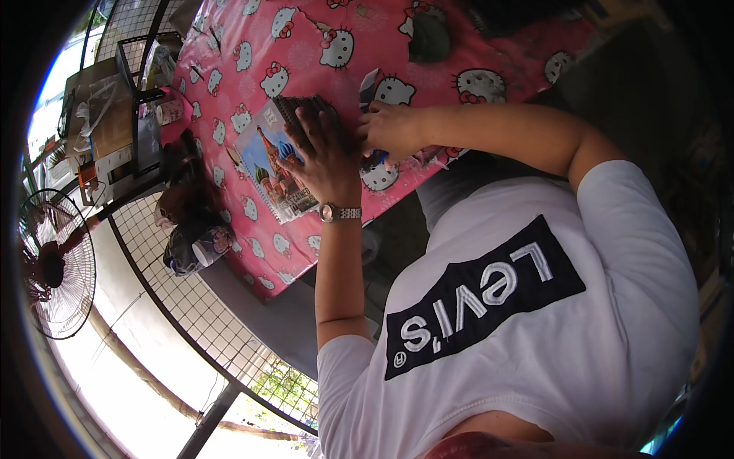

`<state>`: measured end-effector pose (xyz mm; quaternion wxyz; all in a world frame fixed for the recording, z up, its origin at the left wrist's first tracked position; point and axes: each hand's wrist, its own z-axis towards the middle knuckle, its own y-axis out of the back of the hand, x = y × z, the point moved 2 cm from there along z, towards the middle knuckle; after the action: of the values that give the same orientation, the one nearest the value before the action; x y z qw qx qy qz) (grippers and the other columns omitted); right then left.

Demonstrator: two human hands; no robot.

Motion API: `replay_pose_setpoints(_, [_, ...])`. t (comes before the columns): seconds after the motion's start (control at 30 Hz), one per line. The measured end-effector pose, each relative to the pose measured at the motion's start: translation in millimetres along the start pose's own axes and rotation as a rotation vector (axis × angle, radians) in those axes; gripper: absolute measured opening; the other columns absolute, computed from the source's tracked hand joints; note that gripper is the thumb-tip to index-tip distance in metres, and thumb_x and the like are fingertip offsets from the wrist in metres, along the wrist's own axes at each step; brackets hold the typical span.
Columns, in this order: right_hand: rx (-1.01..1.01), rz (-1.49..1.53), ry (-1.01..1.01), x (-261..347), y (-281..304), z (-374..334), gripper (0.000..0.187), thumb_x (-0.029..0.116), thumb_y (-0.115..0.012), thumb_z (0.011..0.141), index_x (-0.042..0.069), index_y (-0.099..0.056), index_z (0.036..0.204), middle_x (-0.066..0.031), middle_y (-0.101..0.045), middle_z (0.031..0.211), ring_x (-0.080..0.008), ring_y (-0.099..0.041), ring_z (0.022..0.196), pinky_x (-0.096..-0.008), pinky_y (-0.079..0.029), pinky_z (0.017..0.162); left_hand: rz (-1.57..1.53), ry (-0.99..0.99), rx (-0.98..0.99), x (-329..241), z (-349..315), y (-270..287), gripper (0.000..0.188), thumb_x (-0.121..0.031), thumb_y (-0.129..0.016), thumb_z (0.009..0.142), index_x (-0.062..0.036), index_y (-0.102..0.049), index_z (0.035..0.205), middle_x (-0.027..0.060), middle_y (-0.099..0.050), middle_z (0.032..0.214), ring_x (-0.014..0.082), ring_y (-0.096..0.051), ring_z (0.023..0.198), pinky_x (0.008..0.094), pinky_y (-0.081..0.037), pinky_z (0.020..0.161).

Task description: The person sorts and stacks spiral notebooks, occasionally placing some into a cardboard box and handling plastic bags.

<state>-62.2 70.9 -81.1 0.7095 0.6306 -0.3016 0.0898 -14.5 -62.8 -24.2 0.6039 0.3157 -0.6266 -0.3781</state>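
A spiral notebook (269, 164) with a picture of colourful domed towers on its cover lies at a slant on the pink patterned tablecloth (294, 65). Across its right side rests my left hand (325, 153), fingers stretched out and a little apart, with a metal watch (336, 213) on the wrist. Just right of the notebook, my right hand (391, 128) is closed round a slim tool (368, 83). A flat grey end of it sticks out beyond the fingers, and something blue shows below them. My fingers hide its middle, so its exact kind is unclear.
A dark green cloth-like thing (430, 38) lies on the table's far side. Bags and a cup (210, 246) crowd the left edge, with a pink container (174, 115) behind. Farther left stand a fan (53, 264), cardboard boxes (99, 115) and a wire mesh (168, 260).
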Motion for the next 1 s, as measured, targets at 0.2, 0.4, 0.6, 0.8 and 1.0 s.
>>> replay_pose_setpoints(0.2, [-0.026, 0.032, -0.024, -5, -2, 2, 0.044, 0.035, -0.08, 0.068, 0.022, -0.07, 0.109, 0.0005, -0.062, 0.114, -0.0204, -0.052, 0.118, -0.0444, -0.034, 0.106, -0.02, -0.002, -0.017, 0, 0, -10, 0.077, -0.052, -0.066, 0.079, -0.0163, -0.044, 0.144, 0.0157, -0.027, 0.157, 0.0437, -0.018, 0.146, 0.0729, -0.026, 0.101])
replay_pose_setpoints(0.4, [-0.037, 0.027, 0.03, -5, -3, 9, 0.037, 0.032, -0.078, 0.072, 0.017, -0.071, 0.105, -0.003, -0.066, 0.108, -0.0235, -0.057, 0.114, -0.0483, -0.039, 0.103, -0.066, 0.005, -0.014, -1, 0, -11, 0.07, -0.043, -0.065, 0.082, -0.0173, -0.044, 0.144, 0.0152, -0.027, 0.157, 0.043, -0.016, 0.146, 0.0739, -0.025, 0.102])
replay_pose_setpoints(0.6, [0.487, 0.215, -0.301, -10, 9, 50, 0.036, 0.037, -0.076, 0.076, 0.019, -0.072, 0.107, -0.0092, -0.07, 0.104, -0.0281, -0.064, 0.103, -0.0556, -0.04, 0.096, -0.136, -0.001, 0.028, -5, 7, 3, 0.06, -0.031, -0.06, 0.087, -0.0175, -0.044, 0.144, 0.0134, -0.028, 0.157, 0.0412, -0.013, 0.148, 0.0761, -0.023, 0.102])
replay_pose_setpoints(0.8, [0.099, 0.019, -0.02, -4, 8, 17, 0.036, 0.037, -0.076, 0.075, 0.019, -0.072, 0.106, -0.0048, -0.068, 0.108, -0.0268, -0.059, 0.111, -0.0525, -0.041, 0.101, -0.161, 0.023, 0.015, 1, -2, -5, 0.061, -0.031, -0.061, 0.086, -0.0163, -0.044, 0.143, 0.0133, -0.03, 0.156, 0.0407, -0.012, 0.148, 0.0759, -0.022, 0.103])
replay_pose_setpoints(1.0, [0.056, -0.094, -0.021, 6, 0, 13, 0.037, 0.034, -0.078, 0.073, 0.022, -0.072, 0.108, 0.0002, -0.061, 0.117, -0.022, -0.05, 0.121, -0.0487, -0.034, 0.108, -0.156, 0.031, 0.023, -1, 1, -3, 0.059, -0.03, -0.059, 0.087, -0.0147, -0.045, 0.143, 0.0133, -0.031, 0.155, 0.0402, -0.012, 0.148, 0.0758, -0.02, 0.104])
